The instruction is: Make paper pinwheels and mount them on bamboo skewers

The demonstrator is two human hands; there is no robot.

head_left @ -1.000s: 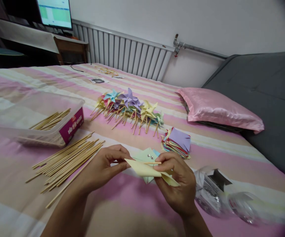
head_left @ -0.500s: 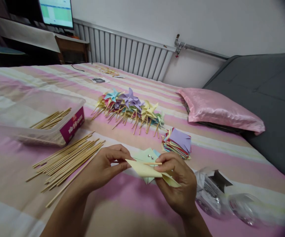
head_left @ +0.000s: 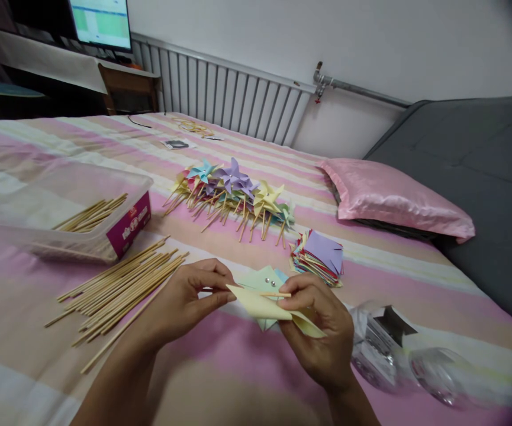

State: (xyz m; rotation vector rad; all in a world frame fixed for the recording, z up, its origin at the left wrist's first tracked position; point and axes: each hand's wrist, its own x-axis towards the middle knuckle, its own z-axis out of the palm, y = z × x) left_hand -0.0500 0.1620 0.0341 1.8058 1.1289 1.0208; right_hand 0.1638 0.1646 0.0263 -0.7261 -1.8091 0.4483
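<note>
A pale yellow sheet of paper [head_left: 262, 305], curled over at its folds, is held between my two hands. The fingertips of my left hand [head_left: 200, 293] pinch together at its left corner. On the other side, my right hand [head_left: 320, 322] grips the paper along with a short wooden stick [head_left: 276, 294] lying across its top. Pale green paper [head_left: 256, 278] lies on the bed just behind, with two shiny studs [head_left: 270, 282] on it. Part of that green paper is hidden by the yellow sheet.
Loose wooden sticks [head_left: 122, 296] lie left, beside a clear plastic box [head_left: 60, 236] holding more. Several finished pinwheels [head_left: 233, 177] are heaped ahead. A stack of coloured paper [head_left: 324, 251], a clear bag [head_left: 375, 349] and a pink pillow [head_left: 398, 195] are to the right.
Almost nothing differs. Both hands keep their hold on the yellow paper, and the view has shifted only very slightly.
</note>
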